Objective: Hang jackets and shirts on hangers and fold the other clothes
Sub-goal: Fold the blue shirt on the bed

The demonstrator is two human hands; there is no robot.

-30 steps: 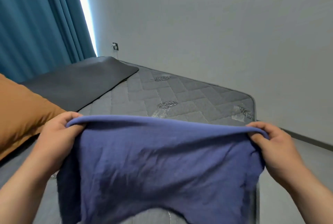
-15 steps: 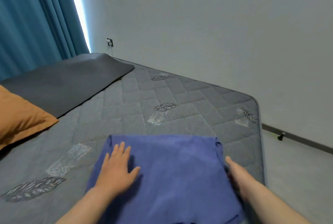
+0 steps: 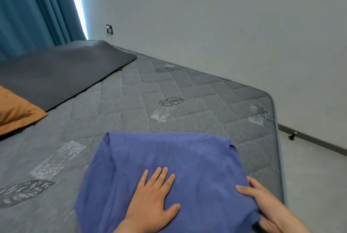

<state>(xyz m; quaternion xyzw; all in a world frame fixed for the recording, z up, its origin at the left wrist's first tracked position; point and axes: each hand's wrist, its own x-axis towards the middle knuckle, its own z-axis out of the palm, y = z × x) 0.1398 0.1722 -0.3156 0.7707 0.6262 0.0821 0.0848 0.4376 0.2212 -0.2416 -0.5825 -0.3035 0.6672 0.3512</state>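
The blue garment [image 3: 169, 172] is lying on the mattress [image 3: 131, 101] at six o'clock. The left hand [image 3: 152, 195] is pressing flat-fingered, pinning it, while the right hand [image 3: 262, 200] is pinching the four-o'clock edge, likely to fold.

There is one blue garment [image 3: 169, 167], one bed [image 3: 216, 101], one orange pillow [image 3: 16, 109], one dark mat [image 3: 62, 71], one blue curtain [image 3: 32, 7], one wall socket [image 3: 109, 29], and two hands, left hand [image 3: 152, 199] and right hand [image 3: 266, 202].
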